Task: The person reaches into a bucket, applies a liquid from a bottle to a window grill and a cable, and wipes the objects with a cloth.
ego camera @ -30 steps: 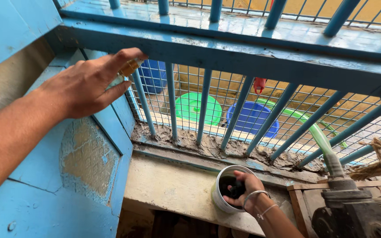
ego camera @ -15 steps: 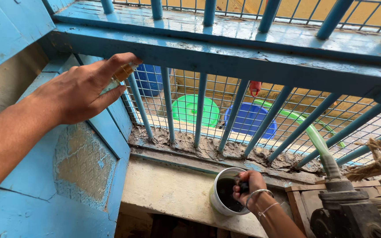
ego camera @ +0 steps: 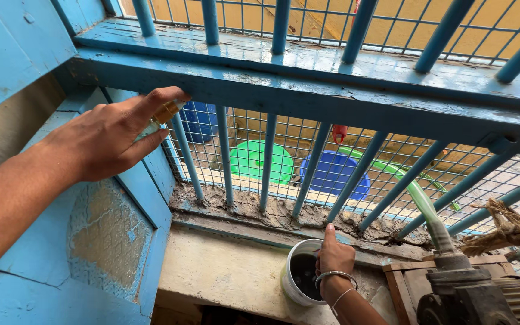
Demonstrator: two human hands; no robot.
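Glossy blue paint, chipped and cracked in places, coats the metal bars (ego camera: 226, 159) and the rail (ego camera: 308, 99) above them; thin wire mesh (ego camera: 392, 162) behind looks matt grey. Rough, crumbly mortar (ego camera: 284, 212) lines the sill. The wall panel (ego camera: 106, 232) shows flaking blue paint over coarse plaster. A smooth white plastic tub (ego camera: 293, 280) holds dark glossy liquid. The green hose (ego camera: 419, 201) is translucent plastic, the pump (ego camera: 473, 295) dull, grimy metal, the rope (ego camera: 504, 219) frayed fibre
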